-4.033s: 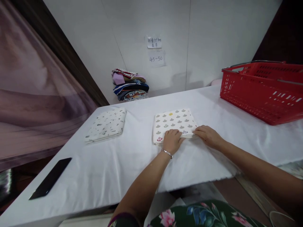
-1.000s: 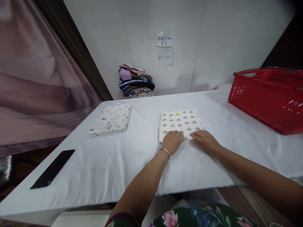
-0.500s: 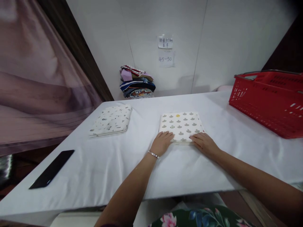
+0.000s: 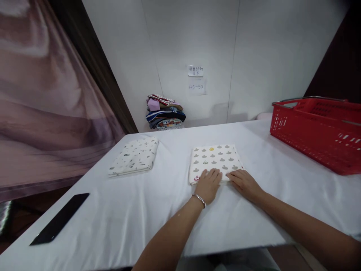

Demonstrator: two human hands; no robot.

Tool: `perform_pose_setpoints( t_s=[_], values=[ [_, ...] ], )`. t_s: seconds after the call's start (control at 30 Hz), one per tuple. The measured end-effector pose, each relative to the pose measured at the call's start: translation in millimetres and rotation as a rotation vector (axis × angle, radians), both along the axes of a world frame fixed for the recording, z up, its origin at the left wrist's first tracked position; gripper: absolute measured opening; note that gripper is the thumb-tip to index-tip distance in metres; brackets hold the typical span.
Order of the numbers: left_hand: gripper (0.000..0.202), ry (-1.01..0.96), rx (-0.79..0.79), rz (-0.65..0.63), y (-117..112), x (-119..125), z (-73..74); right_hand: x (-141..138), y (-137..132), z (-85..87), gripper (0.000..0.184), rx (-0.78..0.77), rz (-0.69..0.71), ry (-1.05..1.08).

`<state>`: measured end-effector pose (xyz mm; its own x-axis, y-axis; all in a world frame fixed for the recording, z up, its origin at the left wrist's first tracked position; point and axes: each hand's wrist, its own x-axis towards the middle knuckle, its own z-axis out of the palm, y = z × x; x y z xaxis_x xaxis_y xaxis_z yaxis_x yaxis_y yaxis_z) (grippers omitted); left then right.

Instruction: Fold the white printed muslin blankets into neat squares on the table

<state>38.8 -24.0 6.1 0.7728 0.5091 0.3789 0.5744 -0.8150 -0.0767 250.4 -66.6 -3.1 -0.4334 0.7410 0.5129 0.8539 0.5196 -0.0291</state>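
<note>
A folded white cloth [image 4: 216,160] with grey mushroom-like prints and a few coloured ones lies flat on the white-covered table. My left hand [image 4: 209,185], with a bracelet at the wrist, rests palm down on the middle of its near edge, fingers stretched out. At the near right corner of the cloth, my right hand [image 4: 244,184] lies with its fingers over the edge; its fingertips are partly hard to make out. Farther left on the table is a second folded white cloth [image 4: 137,156] with small dark prints.
A red basket [image 4: 316,131] stands on the right of the table [image 4: 126,218]. A flat black object [image 4: 60,218] lies near the left edge. Beyond the far edge rises a pile of folded fabrics [image 4: 166,113] by the wall. Pink curtain [image 4: 56,105] hangs at left.
My left hand has shifted right along the near edge, from the cloth's left corner to its middle, uncovering a red print. My right hand stays at its corner. The view has tilted up slightly.
</note>
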Motion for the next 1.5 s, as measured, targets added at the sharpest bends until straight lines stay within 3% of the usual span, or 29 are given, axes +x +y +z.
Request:
perform_pose_setpoints(
  t_s=[0.2, 0.4, 0.57, 0.7, 0.8, 0.97, 1.03, 1.13, 1.3, 1.5],
  values=[
    [0.041, 0.004, -0.020, -0.013, 4.8, -4.3, -6.8, -13.5, -2.9, 15.3, 0.038, -0.063, -0.013, 0.166],
    [0.044, -0.015, -0.080, -0.015, 4.4, -4.6, -5.4, -24.3, 34.5, 40.8, 0.047, -0.147, -0.112, 0.089],
    [0.042, -0.030, -0.113, -0.016, 4.2, -4.9, -9.0, 1.1, 63.3, 21.9, 0.053, -0.380, -0.361, -0.068],
    [0.045, -0.093, -0.198, -0.021, -2.5, -4.3, -2.9, 9.0, 64.0, 7.4, 0.057, -0.372, -0.382, -0.089],
    [0.041, -0.130, -0.318, -0.028, -0.2, -4.7, 12.7, 7.8, 61.0, 5.8, 0.059, -0.394, -0.386, -0.085],
    [0.040, -0.203, -0.426, 0.161, 37.9, -11.4, 36.1, 5.5, 68.9, 19.1, 0.059, -0.501, -0.402, -0.047],
    [0.043, -0.183, -0.461, 0.279, 56.4, -16.0, 34.4, 3.8, 80.0, 28.4, 0.059, -0.516, -0.413, -0.020],
    [0.054, -0.134, -0.587, 0.409, 73.9, -21.4, 21.8, 3.2, 101.9, 34.4, 0.060, -0.419, -0.445, -0.011],
    [0.057, -0.159, -0.642, 0.395, 75.6, -25.6, 4.5, 16.8, 126.8, 8.2, 0.061, -0.394, -0.584, -0.053],
    [0.055, -0.198, -0.633, 0.392, 71.3, -26.1, 5.5, 31.0, 131.8, -18.2, 0.064, -0.370, -0.549, -0.014]
  ],
)
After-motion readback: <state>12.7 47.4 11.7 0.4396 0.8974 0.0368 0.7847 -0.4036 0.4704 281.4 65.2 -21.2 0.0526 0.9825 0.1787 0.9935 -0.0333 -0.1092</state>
